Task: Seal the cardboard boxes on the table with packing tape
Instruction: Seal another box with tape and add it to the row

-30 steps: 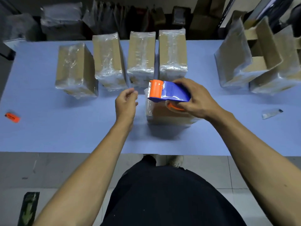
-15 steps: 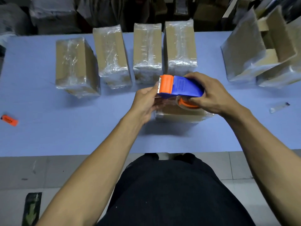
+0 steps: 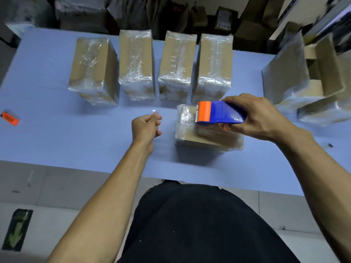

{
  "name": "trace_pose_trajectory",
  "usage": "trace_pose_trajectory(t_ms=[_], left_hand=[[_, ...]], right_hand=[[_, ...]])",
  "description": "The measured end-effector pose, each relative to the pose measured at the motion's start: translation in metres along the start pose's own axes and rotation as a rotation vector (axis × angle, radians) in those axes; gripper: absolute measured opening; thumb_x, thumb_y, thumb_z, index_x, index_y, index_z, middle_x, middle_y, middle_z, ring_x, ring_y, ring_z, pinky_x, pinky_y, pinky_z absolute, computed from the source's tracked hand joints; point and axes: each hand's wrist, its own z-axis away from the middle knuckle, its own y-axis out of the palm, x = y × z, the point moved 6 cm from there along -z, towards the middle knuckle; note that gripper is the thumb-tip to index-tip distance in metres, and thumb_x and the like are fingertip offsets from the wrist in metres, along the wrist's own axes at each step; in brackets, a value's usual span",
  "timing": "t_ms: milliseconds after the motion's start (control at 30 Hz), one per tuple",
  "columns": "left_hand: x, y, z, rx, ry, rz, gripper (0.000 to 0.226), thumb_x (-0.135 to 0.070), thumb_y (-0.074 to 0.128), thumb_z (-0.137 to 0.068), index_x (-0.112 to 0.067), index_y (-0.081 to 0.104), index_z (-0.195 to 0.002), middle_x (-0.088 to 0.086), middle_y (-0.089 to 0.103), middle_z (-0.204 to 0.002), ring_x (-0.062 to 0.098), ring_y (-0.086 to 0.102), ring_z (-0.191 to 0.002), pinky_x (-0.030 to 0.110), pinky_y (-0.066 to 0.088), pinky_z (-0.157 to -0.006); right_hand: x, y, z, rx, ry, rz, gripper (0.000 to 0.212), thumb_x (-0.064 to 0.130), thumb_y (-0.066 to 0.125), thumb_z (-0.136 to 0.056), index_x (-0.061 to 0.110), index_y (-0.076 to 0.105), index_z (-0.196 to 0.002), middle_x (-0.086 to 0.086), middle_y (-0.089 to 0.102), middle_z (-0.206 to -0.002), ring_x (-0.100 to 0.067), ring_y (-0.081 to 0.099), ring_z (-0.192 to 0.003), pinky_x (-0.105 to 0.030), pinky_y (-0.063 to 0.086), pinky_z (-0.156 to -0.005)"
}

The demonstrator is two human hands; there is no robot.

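A small cardboard box (image 3: pixel 191 138) wrapped in clear tape lies near the table's front edge. Just above it my right hand (image 3: pixel 260 118) grips a blue tape dispenser (image 3: pixel 226 112) with an orange head that points left. To the left of the box, my left hand (image 3: pixel 145 127) is curled with its fingertips pinched on the clear tape end (image 3: pixel 153 111), which glints above the knuckles. The strip between hand and dispenser is almost invisible.
Several taped boxes (image 3: pixel 136 63) stand in a row at the back of the blue table (image 3: pixel 57 133). Open cardboard boxes (image 3: pixel 321 73) lean at the right. An orange object (image 3: pixel 10 119) lies far left, and a small scrap (image 3: pixel 330 145) far right.
My left hand went to the dispenser's orange head, then drew away to the left with the tape end pinched. The right hand kept the dispenser over the box.
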Motion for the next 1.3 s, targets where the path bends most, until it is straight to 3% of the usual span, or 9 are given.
trace_pose_trajectory(t_ms=[300,400,467,533,667,767,900,1067,1300], left_hand=[[0.046,0.049,-0.008,0.090,0.010,-0.157,0.044,-0.021,0.067,-0.097,-0.022,0.070,-0.053,-0.016,0.055,-0.052,0.008,0.046,-0.057,0.024,0.040,-0.059],[0.049,0.054,-0.008,0.073,-0.068,-0.135,0.010,-0.023,0.072,-0.093,-0.020,0.079,-0.100,0.003,0.075,-0.103,0.028,0.067,-0.092,0.041,0.056,-0.084],[0.054,0.052,-0.009,0.075,-0.164,-0.173,0.027,-0.028,0.073,-0.092,-0.016,0.071,-0.117,0.009,0.070,-0.125,0.033,0.066,-0.107,0.045,0.054,-0.092],[0.051,0.053,-0.012,0.107,-0.147,-0.267,0.009,-0.024,0.070,-0.093,-0.017,0.072,-0.098,0.015,0.073,-0.117,0.035,0.068,-0.103,0.039,0.053,-0.084],[0.017,0.059,-0.015,0.077,-0.070,-0.243,0.043,-0.047,0.046,-0.104,-0.012,0.070,-0.098,0.014,0.073,-0.111,0.031,0.068,-0.103,0.041,0.055,-0.095],[-0.002,0.088,0.000,0.255,0.009,-0.277,0.054,-0.066,0.041,-0.095,-0.017,0.064,-0.097,0.002,0.071,-0.099,0.022,0.067,-0.093,0.034,0.054,-0.080],[-0.008,0.096,0.016,0.249,0.250,-0.592,0.041,-0.049,0.040,-0.106,-0.018,0.055,-0.127,-0.002,0.062,-0.104,0.019,0.054,-0.093,0.029,0.039,-0.070],[-0.011,0.094,0.010,0.251,0.285,-0.623,0.026,-0.046,0.040,-0.107,-0.024,0.053,-0.108,-0.011,0.057,-0.089,0.020,0.054,-0.093,0.030,0.037,-0.069],[-0.010,0.093,0.006,0.232,0.233,-0.626,0.051,-0.051,0.044,-0.104,-0.013,0.057,-0.134,0.011,0.064,-0.134,0.030,0.058,-0.123,0.044,0.047,-0.105]], right_hand=[[-0.004,0.002,-0.002,0.007,0.028,0.037,0.053,0.051,0.062,-0.075,0.030,0.059,-0.123,0.005,0.059,-0.093,-0.021,0.056,-0.085,-0.036,0.048,-0.070],[-0.004,0.004,-0.004,-0.026,0.038,0.059,0.047,0.041,0.067,-0.076,0.027,0.061,-0.121,0.001,0.061,-0.091,-0.025,0.056,-0.085,-0.036,0.047,-0.069],[-0.003,0.003,-0.005,-0.037,0.040,0.072,0.049,0.044,0.064,-0.075,0.027,0.061,-0.120,0.001,0.061,-0.090,-0.026,0.056,-0.084,-0.036,0.046,-0.068],[-0.004,0.004,-0.005,-0.041,0.048,0.064,0.048,0.041,0.067,-0.076,0.026,0.061,-0.122,0.000,0.062,-0.091,-0.026,0.056,-0.085,-0.038,0.048,-0.070],[-0.008,0.004,-0.001,-0.062,0.065,0.042,0.050,0.032,0.071,-0.076,0.027,0.060,-0.125,-0.001,0.063,-0.094,-0.026,0.057,-0.087,-0.039,0.049,-0.072],[-0.010,0.004,0.000,-0.079,0.086,0.050,0.052,0.032,0.070,-0.074,0.027,0.060,-0.126,-0.002,0.064,-0.096,-0.028,0.058,-0.089,-0.040,0.050,-0.073],[-0.008,0.007,-0.003,-0.091,0.075,0.066,0.055,0.030,0.071,-0.074,0.026,0.060,-0.128,-0.002,0.064,-0.097,-0.030,0.059,-0.090,-0.037,0.049,-0.071],[-0.013,0.007,-0.003,-0.024,0.047,0.061,0.062,0.033,0.074,-0.076,0.028,0.055,-0.135,0.009,0.050,-0.091,-0.025,0.058,-0.087,-0.032,0.044,-0.068],[-0.027,-0.006,0.023,-0.029,0.024,0.049,0.063,0.046,0.069,-0.076,0.030,0.055,-0.135,0.003,0.054,-0.092,-0.029,0.059,-0.086,-0.038,0.050,-0.070]])
